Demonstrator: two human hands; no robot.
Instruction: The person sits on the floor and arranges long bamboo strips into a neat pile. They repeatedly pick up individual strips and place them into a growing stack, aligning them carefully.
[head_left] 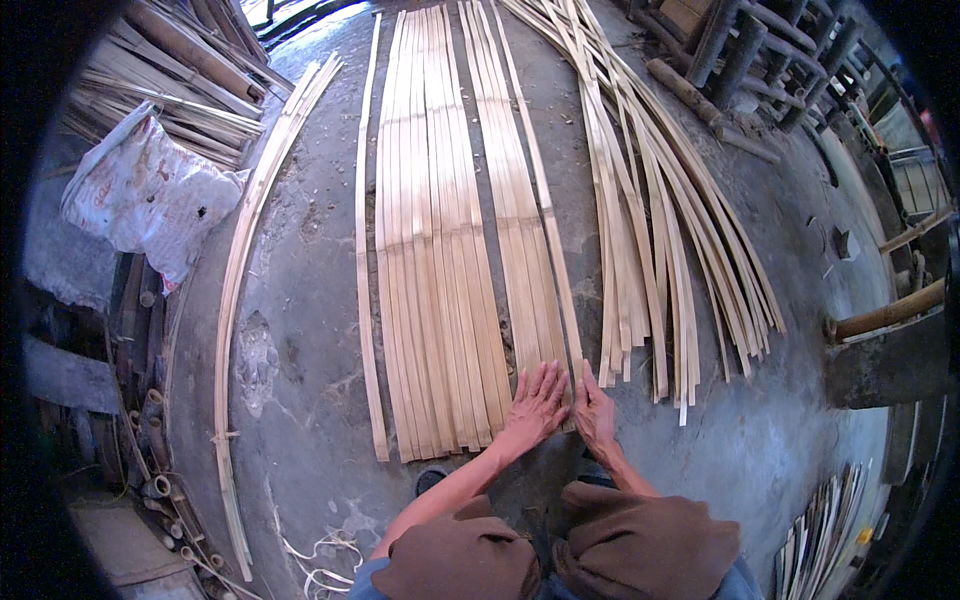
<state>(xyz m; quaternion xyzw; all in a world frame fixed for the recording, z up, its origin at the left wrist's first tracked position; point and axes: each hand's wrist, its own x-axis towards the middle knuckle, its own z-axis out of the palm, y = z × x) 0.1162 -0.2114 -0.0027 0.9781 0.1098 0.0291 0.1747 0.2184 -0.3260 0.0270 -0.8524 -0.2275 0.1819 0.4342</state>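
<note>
The left hand (537, 403) is lying palm down, fingers extended, over the near end of a narrow group of split bamboo strips (522, 270), pressing nothing between thumb and fingers. The right hand (594, 412) is standing on edge just beside it, fingers pointing away from the person and touching the near end of a single bamboo strip (564, 300); whether it is gripping that strip, I cannot tell. Both pieces are lying lengthwise on the grey concrete floor (310, 300), ahead of the person. A broader panel of bamboo strips (430, 290) is lying to their left, its strips running side by side, and another lone strip (363, 250) is flanking its left edge. Loose bamboo lengths (700, 240) are fanning out at the right. Farther left, a slim bundle (228, 310) is stretching along the floor near a white sack (150, 200). Brown cloth (640, 545) is covering the person's knees.
</note>
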